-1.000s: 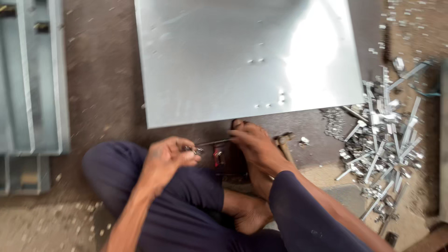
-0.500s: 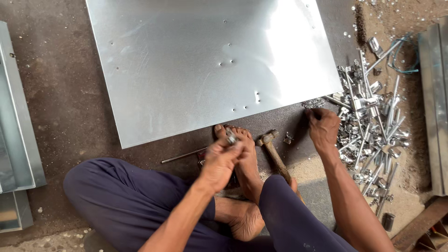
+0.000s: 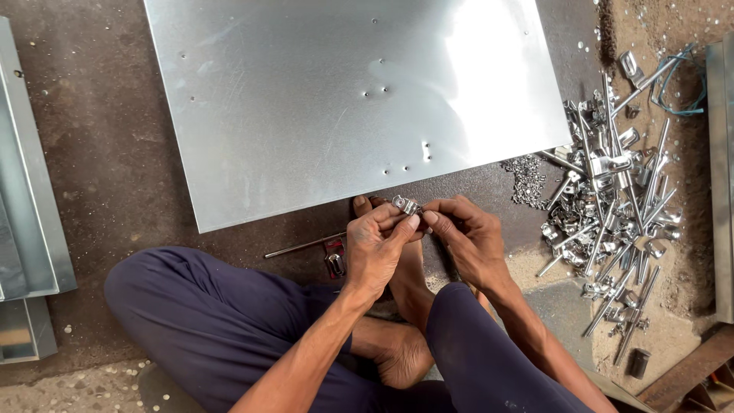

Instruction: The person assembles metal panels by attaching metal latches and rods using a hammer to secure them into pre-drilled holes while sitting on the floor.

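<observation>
Steel, small and bright, a bracket-like clip (image 3: 406,204) sits pinched between both hands just off the near edge of the big galvanised sheet (image 3: 321,99) that lies flat on the floor; the left hand (image 3: 377,248) closes narrowly on it with thumb and forefinger from the left; the right hand (image 3: 468,237) meets it from the right, fingertips pressed to the same piece, so the 2 hands touch around it. Both hands hover above the person's bare foot (image 3: 409,275), whose toes reach the sheet's near edge. A thin metal rod (image 3: 304,245) lies on the floor left of the hands, with a small red-handled tool (image 3: 335,258) just beside its near end. Along the sheet's right edge spreads a heap of shiny brackets and rods (image 3: 612,206); a patch of tiny screws (image 3: 527,180) lies between heap and sheet corner.
</observation>
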